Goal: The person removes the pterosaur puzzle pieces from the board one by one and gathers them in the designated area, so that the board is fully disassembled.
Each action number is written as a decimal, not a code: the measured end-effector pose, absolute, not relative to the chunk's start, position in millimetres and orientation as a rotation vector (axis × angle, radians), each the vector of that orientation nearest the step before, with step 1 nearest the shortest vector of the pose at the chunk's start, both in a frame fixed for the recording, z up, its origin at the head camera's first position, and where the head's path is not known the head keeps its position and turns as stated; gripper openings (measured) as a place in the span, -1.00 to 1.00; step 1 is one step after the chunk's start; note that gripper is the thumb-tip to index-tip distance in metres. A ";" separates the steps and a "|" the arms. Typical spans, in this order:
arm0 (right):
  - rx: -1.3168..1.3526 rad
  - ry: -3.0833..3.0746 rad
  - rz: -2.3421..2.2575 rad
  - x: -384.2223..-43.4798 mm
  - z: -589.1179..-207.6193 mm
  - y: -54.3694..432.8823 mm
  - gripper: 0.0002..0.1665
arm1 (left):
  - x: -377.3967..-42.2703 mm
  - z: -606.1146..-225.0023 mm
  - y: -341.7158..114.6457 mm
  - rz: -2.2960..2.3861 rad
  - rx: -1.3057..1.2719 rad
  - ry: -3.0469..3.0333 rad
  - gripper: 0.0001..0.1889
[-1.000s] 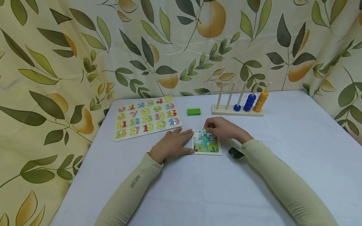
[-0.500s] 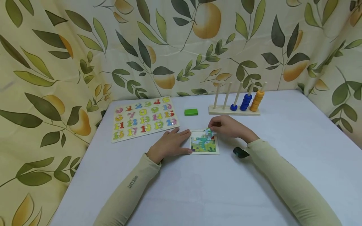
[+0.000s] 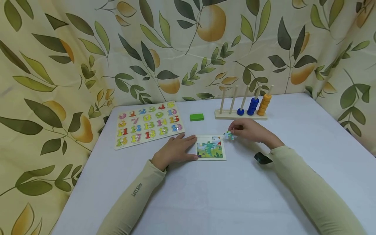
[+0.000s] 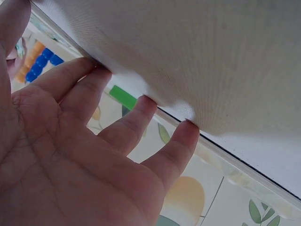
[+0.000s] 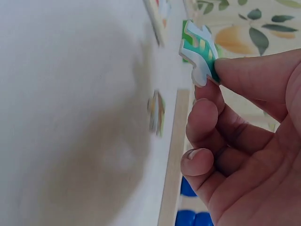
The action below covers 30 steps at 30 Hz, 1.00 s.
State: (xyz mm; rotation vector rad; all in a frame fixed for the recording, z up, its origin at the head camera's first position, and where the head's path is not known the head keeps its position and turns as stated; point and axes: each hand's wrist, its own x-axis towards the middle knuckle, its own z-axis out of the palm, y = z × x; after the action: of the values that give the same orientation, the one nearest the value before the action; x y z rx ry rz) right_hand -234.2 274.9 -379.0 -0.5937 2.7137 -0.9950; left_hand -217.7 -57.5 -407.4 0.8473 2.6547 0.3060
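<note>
A teal-white jigsaw piece hovers beside the flat, part-filled dinosaur puzzle

Play corner, fruit-print cloth, number board, bead stacker

On the flat, pale rectangular board with colourful numerals, the numbers from 0 to 20 can be read, in four rows. On the pale green fabric left sleeve, dark letters say "Let's Slim".

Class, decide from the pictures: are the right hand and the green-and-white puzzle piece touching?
Touching: the right wrist view shows the right hand pinching the green-and-white puzzle piece between thumb and finger.
</note>
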 end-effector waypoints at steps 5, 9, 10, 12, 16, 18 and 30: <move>-0.554 2.753 -0.961 -232.9 -378.3 290.1 -0.82 | -218.7 -407.4 -57.3 0.301 0.851 2.663 -0.11; -0.551 2.770 -0.949 -232.7 -378.8 301.2 -0.83 | -219.0 -407.0 -57.1 0.301 0.855 2.664 -0.11; -0.548 2.775 -0.946 -233.1 -379.1 303.7 -0.83 | -218.9 -407.1 -57.1 0.304 0.853 2.661 -0.11; -0.534 2.785 -0.937 -233.9 -379.3 308.3 -0.83 | -218.5 -407.3 -57.1 0.312 0.846 2.656 -0.11; -0.482 2.807 -0.915 -235.4 -378.4 315.7 -0.82 | -218.1 -408.8 -57.1 0.317 0.844 2.651 -0.11; -0.456 2.807 -0.906 -236.1 -377.0 318.9 -0.81 | -218.2 -409.0 -57.0 0.317 0.846 2.652 -0.11; -0.395 2.756 -0.903 -248.6 -371.7 330.9 -0.77 | -220.3 -411.7 -57.7 0.301 0.847 2.653 -0.11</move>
State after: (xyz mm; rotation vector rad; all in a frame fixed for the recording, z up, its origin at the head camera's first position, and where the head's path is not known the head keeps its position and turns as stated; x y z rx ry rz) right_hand -248.6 330.9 -371.7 -0.3950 2.7557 -0.9029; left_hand -220.3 -57.7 -411.7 0.8467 2.6532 0.3008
